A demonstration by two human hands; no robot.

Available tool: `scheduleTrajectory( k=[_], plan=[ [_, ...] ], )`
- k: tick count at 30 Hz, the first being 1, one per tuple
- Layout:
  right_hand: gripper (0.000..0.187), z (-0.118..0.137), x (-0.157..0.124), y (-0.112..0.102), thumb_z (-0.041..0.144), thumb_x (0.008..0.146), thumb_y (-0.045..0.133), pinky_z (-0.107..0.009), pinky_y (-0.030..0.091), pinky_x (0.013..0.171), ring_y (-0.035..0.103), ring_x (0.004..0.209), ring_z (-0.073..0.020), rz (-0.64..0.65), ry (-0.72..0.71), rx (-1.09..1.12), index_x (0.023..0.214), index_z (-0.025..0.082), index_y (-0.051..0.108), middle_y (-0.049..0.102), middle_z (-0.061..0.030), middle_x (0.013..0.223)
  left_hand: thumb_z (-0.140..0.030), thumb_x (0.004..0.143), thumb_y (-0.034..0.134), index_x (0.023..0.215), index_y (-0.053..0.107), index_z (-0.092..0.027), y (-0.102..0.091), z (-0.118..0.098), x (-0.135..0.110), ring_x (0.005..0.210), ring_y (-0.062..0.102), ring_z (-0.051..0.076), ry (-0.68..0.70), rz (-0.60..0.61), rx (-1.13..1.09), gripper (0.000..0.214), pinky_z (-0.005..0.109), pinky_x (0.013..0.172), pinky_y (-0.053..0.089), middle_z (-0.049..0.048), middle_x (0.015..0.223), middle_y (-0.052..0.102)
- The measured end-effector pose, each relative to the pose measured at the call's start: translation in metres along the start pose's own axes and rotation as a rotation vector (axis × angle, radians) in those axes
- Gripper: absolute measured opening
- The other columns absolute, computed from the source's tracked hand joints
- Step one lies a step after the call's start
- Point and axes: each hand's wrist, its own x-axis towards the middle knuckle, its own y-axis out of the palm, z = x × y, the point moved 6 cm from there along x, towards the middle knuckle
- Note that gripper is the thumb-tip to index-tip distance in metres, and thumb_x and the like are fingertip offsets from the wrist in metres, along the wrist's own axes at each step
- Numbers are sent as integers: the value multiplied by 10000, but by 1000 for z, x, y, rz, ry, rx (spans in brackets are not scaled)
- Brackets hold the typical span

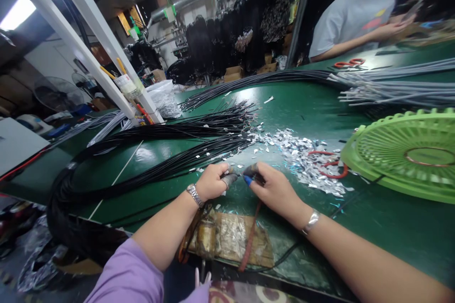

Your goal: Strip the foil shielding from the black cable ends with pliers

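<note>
My left hand (pixel 215 182) is closed in a pinch, with dark covers on the fingertips. A thin black cable (pixel 152 207) runs from the left under my wrist towards it, and its end seems to sit in those fingers. Close by on the right, my right hand (pixel 266 181) is also pinched, wearing dark and blue finger covers. Whatever lies in its fingertips is too small to tell. Bundled black cables (pixel 199 151) lie left of and beyond my hands, their stripped ends pointing right. Silvery foil scraps (pixel 302 161) are heaped beyond my right hand.
A green fan grille (pixel 401 151) stands at right, with red-handled tool (pixel 334 170) beside it. Grey cables (pixel 398 87) and red scissors (pixel 350 63) lie farther back. A taped board (pixel 234 236) is at the table's front edge. Another person (pixel 351 23) sits across the table.
</note>
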Motion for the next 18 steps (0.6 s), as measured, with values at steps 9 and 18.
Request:
scheduleTrajectory(
  k=[9,18],
  plan=[
    [234,-3,1,4,182,720,516,-305,484,605,615,627,-185,11,87,209,941,206,587,704,-42,789,-296,806,520,591,453,-172,1,-6,0,518,380,89,18,21,-3,257,213,513,282,-39,523,447],
    [245,-6,1,7,159,723,520,-310,499,646,633,686,-187,47,93,202,958,201,577,694,-41,806,-267,807,543,631,498,-162,0,-5,-1,529,388,90,33,23,-3,210,211,519,287,-39,548,456]
  ],
)
